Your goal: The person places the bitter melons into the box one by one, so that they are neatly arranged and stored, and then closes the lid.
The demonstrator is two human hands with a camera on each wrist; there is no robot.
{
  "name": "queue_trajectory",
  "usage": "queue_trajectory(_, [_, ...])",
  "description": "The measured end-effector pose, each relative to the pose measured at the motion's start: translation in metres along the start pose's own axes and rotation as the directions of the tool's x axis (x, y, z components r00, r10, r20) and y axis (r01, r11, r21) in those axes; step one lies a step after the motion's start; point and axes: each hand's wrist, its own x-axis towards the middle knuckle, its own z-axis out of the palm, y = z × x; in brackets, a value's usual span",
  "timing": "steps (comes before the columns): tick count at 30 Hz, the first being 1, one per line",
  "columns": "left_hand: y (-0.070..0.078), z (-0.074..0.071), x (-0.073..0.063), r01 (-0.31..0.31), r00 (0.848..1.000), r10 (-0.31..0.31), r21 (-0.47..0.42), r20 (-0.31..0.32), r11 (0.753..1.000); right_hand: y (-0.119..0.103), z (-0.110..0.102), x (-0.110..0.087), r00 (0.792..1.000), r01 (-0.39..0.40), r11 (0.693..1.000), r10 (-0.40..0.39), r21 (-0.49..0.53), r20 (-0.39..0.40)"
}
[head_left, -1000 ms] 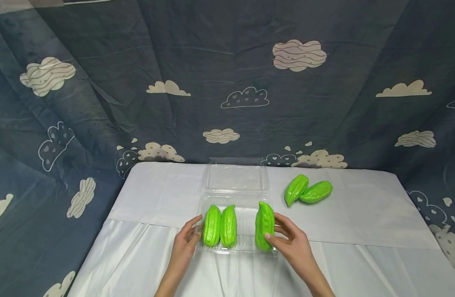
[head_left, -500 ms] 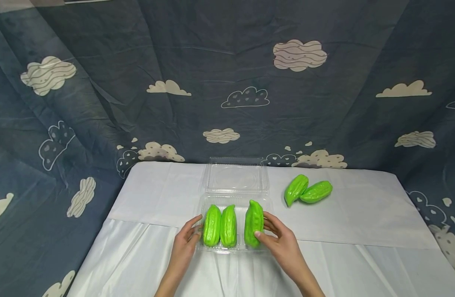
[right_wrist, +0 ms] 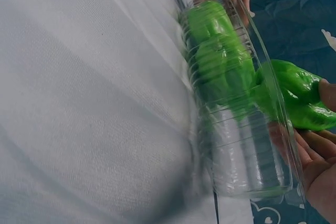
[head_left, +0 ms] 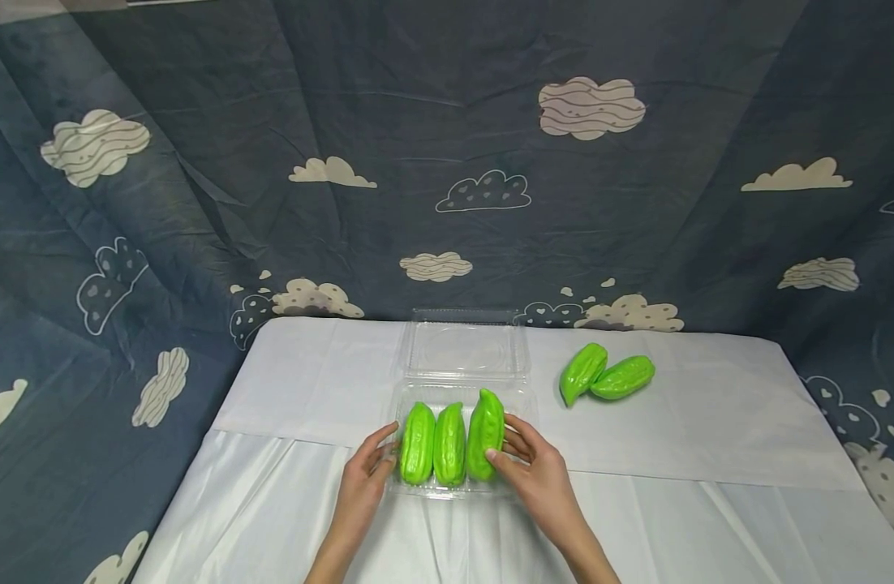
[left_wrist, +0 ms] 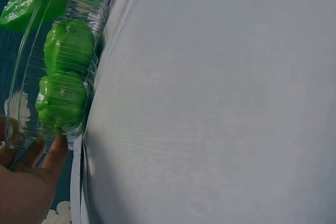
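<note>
Over white cloth (head_left: 710, 414), the held gourd (head_left: 485, 435) shifted left.

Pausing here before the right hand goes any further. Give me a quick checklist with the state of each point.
1. Container steadied: ok, the left hand has its fingertips at the left end.
2. Lid out of the way: ok, it lies open behind the container.
3. Held green vegetable secure: ok, the right hand has it between thumb and fingers.
4. Held vegetable lying flat in the container: not ok, it is tilted and partly above the rim.
5. Held vegetable clear of its neighbour: cannot tell, they look very close.
6. All vegetables packed: not ok, two lie on the white cloth.
</note>
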Motion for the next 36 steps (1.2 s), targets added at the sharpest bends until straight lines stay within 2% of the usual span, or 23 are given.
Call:
queue_trajectory(6, [-0.001, 0.001, 0.000, 0.000, 1.000, 0.000, -0.005, -0.004, 1.000, 0.003, 0.003, 0.003, 1.000, 0.007, 0.999, -0.008, -0.046, -0.029])
queue_trajectory(14, [-0.002, 0.000, 0.001, -0.002, 1.000, 0.002, -0.013, -0.011, 1.000, 0.007, 0.008, 0.007, 0.998, 0.025, 0.985, -0.035, -0.172, -0.054])
queue_trajectory(20, [-0.002, 0.000, 0.000, 0.004, 1.000, -0.004, -0.017, -0.010, 1.000, 0.008, 0.009, 0.008, 0.997, 0.026, 0.978, -0.040, -0.209, -0.065])
queue_trajectory(24, [-0.002, 0.000, 0.000, 0.005, 1.000, -0.006, -0.020, -0.007, 1.000, 0.010, 0.010, 0.008, 0.995, 0.057, 0.968, -0.077, -0.245, -0.069])
queue_trajectory(30, [-0.002, 0.000, 0.000, 0.007, 1.000, -0.007, -0.025, -0.009, 1.000, 0.012, 0.013, 0.007, 0.987, 0.120, 0.936, -0.149, -0.331, -0.065])
queue_trajectory(36, [-0.003, 0.001, -0.001, 0.007, 1.000, -0.007, -0.025, -0.008, 1.000, 0.011, 0.012, 0.007, 0.987, 0.107, 0.936, -0.140, -0.335, -0.074])
